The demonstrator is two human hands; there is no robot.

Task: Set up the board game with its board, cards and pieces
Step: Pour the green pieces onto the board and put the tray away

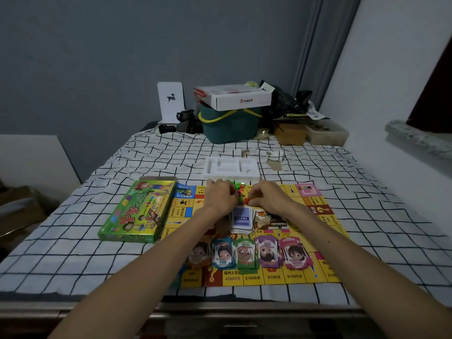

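The yellow game board (pixel 327 216) lies flat on the checked cloth. Several stacks of play money (pixel 245 255) line its near side, and a pile of blue-backed cards (pixel 241 220) sits at its middle. A heap of small coloured plastic pieces (pixel 240 192) lies near the board's far edge. My left hand (pixel 221 195) and my right hand (pixel 265 195) are on either side of that heap, fingers curled into it. The right fingers pinch a small red piece (pixel 247 200). What the left fingers hold is hidden.
The green game box (pixel 137 212) lies left of the board, touching its edge. A white plastic insert tray (pixel 231 168) sits just beyond the board. Torn packaging scraps (pixel 274 159), a teal basket (pixel 230 126) and clutter fill the table's far end.
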